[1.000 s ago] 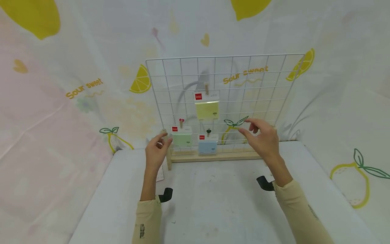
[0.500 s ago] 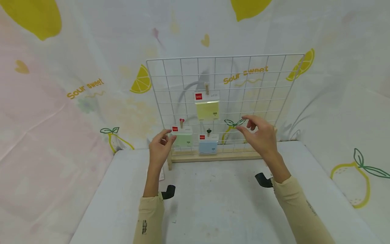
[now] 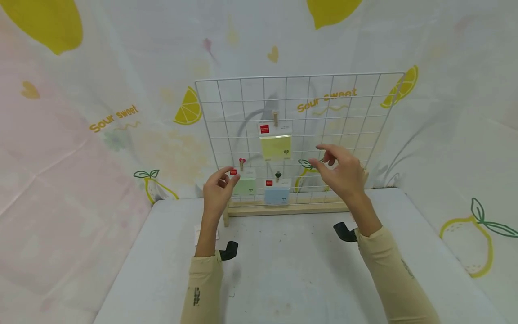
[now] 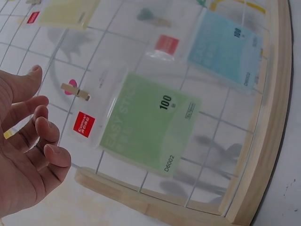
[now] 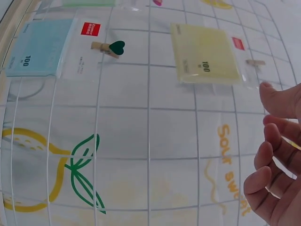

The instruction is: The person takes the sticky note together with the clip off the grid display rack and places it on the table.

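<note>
The left hand [image 3: 217, 192], loosely bent and holding nothing, is just beside a clear sleeve [image 4: 101, 94] to its right, which contains a green pad [image 4: 151, 123] and hangs pegged on the grid [image 3: 309, 97]. Farther right of that hand, a second sleeve [image 3: 280, 130] with a yellow pad [image 3: 276, 147] hangs above a third sleeve [image 3: 282, 182] with a blue pad [image 3: 277, 196]. Beyond these, the right hand [image 3: 343, 174] is relaxed around nothing, thumb and forefinger parted.

Left grip [image 3: 218, 191] is up, left thumb [image 4: 26, 84] and left index finger [image 3: 220, 173] apart at the tips, other fingers loosely bent. Left wrist [image 3: 208, 229] sits right below that grip, sleeved left forearm [image 3: 204, 288] below it, near vertical in head view. Right grip [image 3: 341, 173] sits well apart, slightly higher in head view; right thumb [image 5: 280, 101] stands clear of half-curled fingers. Sleeved right forearm [image 3: 396, 279] slants down and outward from its grip.
</note>
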`<state>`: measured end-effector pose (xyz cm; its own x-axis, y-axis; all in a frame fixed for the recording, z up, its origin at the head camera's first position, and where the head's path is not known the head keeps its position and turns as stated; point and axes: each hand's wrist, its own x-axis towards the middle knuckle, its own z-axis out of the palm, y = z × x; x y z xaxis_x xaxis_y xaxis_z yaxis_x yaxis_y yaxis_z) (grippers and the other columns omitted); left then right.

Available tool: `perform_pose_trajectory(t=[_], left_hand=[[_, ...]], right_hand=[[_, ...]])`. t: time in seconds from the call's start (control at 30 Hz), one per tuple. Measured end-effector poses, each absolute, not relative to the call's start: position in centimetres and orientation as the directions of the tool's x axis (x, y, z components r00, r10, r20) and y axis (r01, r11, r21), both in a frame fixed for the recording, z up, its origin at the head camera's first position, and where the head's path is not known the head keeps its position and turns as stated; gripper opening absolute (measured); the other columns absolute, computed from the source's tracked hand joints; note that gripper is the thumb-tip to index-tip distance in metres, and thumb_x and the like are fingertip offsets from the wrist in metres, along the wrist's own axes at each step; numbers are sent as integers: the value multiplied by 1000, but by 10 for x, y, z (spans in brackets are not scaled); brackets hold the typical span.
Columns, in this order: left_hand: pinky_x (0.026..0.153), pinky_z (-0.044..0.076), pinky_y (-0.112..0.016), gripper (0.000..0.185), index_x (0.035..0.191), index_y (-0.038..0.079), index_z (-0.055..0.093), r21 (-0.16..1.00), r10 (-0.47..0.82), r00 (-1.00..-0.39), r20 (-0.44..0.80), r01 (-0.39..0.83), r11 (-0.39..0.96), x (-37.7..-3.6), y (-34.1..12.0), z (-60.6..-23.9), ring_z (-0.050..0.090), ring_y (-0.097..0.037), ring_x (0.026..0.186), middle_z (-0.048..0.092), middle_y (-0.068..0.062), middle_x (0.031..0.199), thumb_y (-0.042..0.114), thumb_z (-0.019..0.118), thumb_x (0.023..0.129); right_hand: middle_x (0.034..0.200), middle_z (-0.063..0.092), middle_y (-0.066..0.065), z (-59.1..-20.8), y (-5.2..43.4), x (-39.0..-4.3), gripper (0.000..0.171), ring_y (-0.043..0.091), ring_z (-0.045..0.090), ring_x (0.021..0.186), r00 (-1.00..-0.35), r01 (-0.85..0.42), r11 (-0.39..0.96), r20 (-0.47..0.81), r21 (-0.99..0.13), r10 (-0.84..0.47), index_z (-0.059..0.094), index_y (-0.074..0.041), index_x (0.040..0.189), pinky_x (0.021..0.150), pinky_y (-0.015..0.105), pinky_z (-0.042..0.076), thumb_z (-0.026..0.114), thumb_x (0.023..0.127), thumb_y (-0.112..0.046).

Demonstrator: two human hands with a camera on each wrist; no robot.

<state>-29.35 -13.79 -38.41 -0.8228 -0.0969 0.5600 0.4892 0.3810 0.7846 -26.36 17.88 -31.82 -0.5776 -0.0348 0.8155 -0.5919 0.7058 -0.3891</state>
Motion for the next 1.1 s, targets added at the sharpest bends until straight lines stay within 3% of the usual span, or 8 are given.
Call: perform_pose_trajectory(t=[0.47,0.77,1.1], left_hand=[[58,40,-24,32,118,3,70,773,-59,-813,580,525,356,-297,-124,-375,49,-19,64,54,-6,81,16,76,89],[63,43,-26,32,115,-1,70,724,-21,-769,639,592,355,-305,-109,-369,50,-21,64,56,-10,77,13,78,87],[60,43,-28,32,115,3,70,725,-13,-788,615,559,403,-306,-99,-361,50,-19,62,56,-6,78,21,76,89]], right_hand=[[75,55,7,-297,159,-278,35,20,50,70,-557,-625,691,828,-363,-69,71,-4,112,63,31,37,83,82,-17],[74,54,8,-292,151,-293,33,21,50,69,-526,-655,665,848,-359,-60,71,-3,112,63,32,38,81,83,-16],[72,55,7,-279,138,-307,33,19,49,65,-509,-691,626,858,-362,-67,71,-3,112,62,28,37,81,84,-18]])
